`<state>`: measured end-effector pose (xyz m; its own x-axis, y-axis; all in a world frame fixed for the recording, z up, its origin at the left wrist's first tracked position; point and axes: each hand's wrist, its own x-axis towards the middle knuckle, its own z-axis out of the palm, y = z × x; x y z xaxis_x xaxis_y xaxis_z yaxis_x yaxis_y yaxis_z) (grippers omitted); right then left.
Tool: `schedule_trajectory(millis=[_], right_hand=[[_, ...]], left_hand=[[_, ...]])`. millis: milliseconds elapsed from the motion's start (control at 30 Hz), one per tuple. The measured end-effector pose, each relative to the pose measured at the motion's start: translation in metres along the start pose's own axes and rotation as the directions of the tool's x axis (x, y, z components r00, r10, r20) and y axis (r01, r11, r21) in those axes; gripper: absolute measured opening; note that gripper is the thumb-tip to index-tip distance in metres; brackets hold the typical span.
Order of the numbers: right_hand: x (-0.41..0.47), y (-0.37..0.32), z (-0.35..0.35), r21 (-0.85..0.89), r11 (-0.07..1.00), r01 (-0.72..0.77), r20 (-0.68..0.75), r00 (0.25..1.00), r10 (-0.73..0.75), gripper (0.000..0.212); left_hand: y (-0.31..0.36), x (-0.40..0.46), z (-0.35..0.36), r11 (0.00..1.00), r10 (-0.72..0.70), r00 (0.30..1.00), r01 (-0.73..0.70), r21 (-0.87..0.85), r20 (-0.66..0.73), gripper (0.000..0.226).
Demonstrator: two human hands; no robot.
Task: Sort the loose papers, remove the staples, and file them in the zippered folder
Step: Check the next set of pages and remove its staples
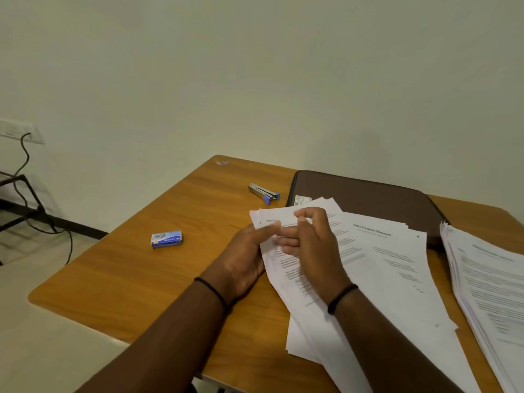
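A fanned pile of printed white papers (377,268) lies on the wooden table (170,268) in front of me. My left hand (243,256) pinches the top left corner of the upper sheets. My right hand (312,245) rests on the same sheets, its thumb and forefinger closed at that corner. Whether a staple sits there is hidden by my fingers. A dark brown zippered folder (363,197) lies closed behind the papers, partly under them. A grey and blue stapler (264,191) lies left of the folder.
A second thick stack of papers (487,285) lies at the right edge of the table. A small blue box of staples (166,239) sits on the left part. Beyond the table's left edge are a black metal frame (25,194) and a hanging cable.
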<state>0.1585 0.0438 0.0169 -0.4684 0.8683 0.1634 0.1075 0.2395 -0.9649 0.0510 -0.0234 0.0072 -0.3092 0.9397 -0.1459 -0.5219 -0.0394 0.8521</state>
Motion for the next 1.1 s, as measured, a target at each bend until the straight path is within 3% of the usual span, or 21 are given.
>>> schedule_trajectory(millis=[67,100,200,267,300,333,367,433,533,633,767,900,1000,1100], right_hand=[[0.002,-0.009,-0.014,0.191,0.975,-0.109,-0.015,0.993,0.114,0.017],[0.002,-0.01,-0.021,0.164,0.983,-0.085,-0.089,0.991,0.101,0.017],[0.004,-0.012,-0.061,-0.267,0.963,0.027,-0.373,0.919,-0.129,0.01],[0.004,-0.018,-0.089,-0.332,0.943,0.014,-0.336,0.933,-0.132,0.057],[0.003,-0.025,-0.102,-0.214,0.977,0.016,-0.274,0.959,-0.076,0.082],[0.003,-0.029,-0.112,-0.067,0.998,0.01,-0.194,0.981,-0.023,0.095],[0.004,-0.033,-0.12,0.053,0.998,0.025,-0.104,0.994,-0.019,0.092],[-0.001,-0.049,-0.124,0.178,0.981,0.083,0.031,0.995,-0.09,0.059],[-0.014,-0.078,-0.11,0.249,0.952,0.177,0.049,0.98,-0.195,0.03],[-0.014,-0.095,-0.092,0.357,0.894,0.273,-0.045,0.96,-0.275,0.034],[-0.015,-0.098,-0.072,0.334,0.862,0.381,-0.14,0.925,-0.354,0.034],[-0.026,-0.055,-0.043,0.294,0.931,0.215,-0.004,0.975,-0.224,0.035],[-0.028,-0.028,-0.038,0.239,0.967,0.092,0.082,0.99,-0.115,0.048],[-0.021,-0.019,-0.053,0.157,0.987,0.03,0.054,0.998,-0.038,0.061]], left_hand=[[-0.003,-0.001,0.003,0.993,0.051,0.997,-0.046,0.106,-0.053,0.035],[-0.004,-0.002,0.006,0.99,0.07,0.995,-0.06,0.13,-0.074,0.039],[0.011,-0.009,0.016,0.969,0.181,0.982,-0.17,0.178,-0.048,0.038],[0.035,-0.013,0.02,0.938,0.283,0.959,-0.274,0.21,-0.013,0.032],[0.05,-0.016,0.024,0.924,0.325,0.946,-0.321,0.208,0.016,0.029],[0.062,-0.018,0.027,0.917,0.351,0.936,-0.351,0.19,0.033,0.029],[0.076,-0.022,0.032,0.913,0.369,0.928,-0.373,0.165,0.054,0.03],[0.095,-0.027,0.04,0.89,0.416,0.905,-0.425,0.164,0.087,0.033],[0.108,-0.039,0.037,0.803,0.487,0.855,-0.518,0.295,0.176,0.039],[0.105,-0.053,0.02,0.782,0.483,0.851,-0.525,0.335,0.208,0.043],[0.108,-0.066,0.01,0.729,0.525,0.822,-0.567,0.383,0.219,0.044],[0.086,-0.063,-0.004,0.747,0.442,0.895,-0.409,0.525,0.068,0.052],[0.077,-0.057,-0.015,0.743,0.441,0.896,-0.334,0.58,-0.048,0.017],[0.09,-0.052,-0.019,0.71,0.483,0.868,-0.311,0.632,-0.115,0.004]])
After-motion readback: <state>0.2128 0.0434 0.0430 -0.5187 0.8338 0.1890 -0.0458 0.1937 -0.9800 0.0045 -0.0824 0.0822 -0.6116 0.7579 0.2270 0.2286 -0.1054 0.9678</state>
